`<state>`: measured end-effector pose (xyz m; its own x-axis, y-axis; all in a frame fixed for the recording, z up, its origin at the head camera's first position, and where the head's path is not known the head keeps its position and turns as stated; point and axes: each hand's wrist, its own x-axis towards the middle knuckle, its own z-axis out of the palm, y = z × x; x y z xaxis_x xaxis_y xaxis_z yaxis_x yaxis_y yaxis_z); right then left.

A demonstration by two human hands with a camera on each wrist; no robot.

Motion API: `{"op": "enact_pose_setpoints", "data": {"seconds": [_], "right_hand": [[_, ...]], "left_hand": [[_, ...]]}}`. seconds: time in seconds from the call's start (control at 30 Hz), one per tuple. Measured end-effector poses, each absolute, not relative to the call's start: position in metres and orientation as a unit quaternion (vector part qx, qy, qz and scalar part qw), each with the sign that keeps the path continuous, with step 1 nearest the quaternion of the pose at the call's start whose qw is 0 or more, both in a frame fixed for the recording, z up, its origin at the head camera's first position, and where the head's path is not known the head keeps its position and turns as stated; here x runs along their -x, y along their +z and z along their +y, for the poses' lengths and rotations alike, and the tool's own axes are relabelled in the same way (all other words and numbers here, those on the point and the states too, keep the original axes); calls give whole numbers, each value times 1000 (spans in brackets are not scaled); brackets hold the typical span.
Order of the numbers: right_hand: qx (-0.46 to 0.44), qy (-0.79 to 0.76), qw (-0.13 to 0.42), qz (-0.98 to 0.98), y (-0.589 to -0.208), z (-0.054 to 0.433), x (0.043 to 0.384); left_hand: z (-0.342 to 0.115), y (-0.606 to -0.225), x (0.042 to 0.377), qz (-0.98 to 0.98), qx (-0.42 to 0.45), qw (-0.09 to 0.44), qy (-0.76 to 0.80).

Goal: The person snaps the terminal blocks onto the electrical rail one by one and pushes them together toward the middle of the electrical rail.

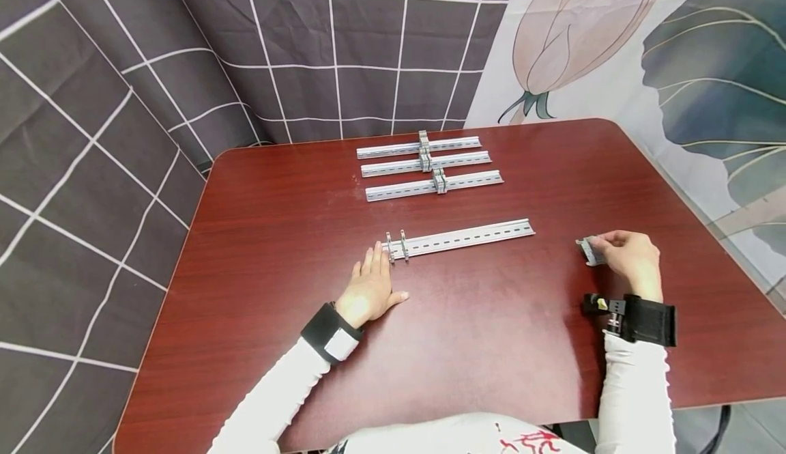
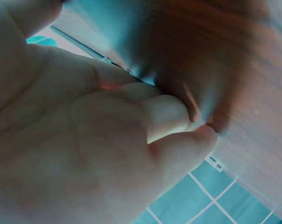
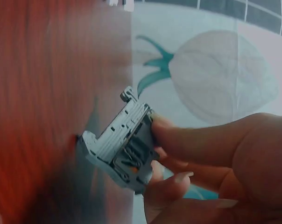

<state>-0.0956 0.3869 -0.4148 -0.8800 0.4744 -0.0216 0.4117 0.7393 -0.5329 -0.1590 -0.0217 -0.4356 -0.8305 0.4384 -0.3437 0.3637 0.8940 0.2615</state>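
Observation:
A slotted metal DIN rail [image 1: 467, 238] lies on the table, with two thin upright clips [image 1: 404, 245] across it near its left end. My left hand [image 1: 368, 289] reaches the rail's left end, fingers straight, palm down, thumb spread out to the side. Seen from the left wrist, the palm [image 2: 75, 126] fills most of the view, and what the fingertips touch is hidden. Over at the right side, my right hand [image 1: 632, 259] pinches a grey terminal block [image 3: 124, 142] between thumb and fingers. The block is tilted and close to the tabletop, apart from the rail.
Three more rails lie parallel at the back of the table: a rear one [image 1: 454, 144], a middle one [image 1: 460, 160] and a front one [image 1: 473, 180]. Each carries grey blocks near its middle. The brown tabletop [image 1: 258, 249] meets a grid-patterned curtain [image 1: 368, 51] behind.

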Motion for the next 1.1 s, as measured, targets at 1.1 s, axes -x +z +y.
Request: {"op": "enact_pose_setpoints", "data": {"seconds": [1.1], "right_hand": [[119,240,18,-963,-405,308,174]], "left_hand": [[-23,-435,160,953,-206,200,100]]}}
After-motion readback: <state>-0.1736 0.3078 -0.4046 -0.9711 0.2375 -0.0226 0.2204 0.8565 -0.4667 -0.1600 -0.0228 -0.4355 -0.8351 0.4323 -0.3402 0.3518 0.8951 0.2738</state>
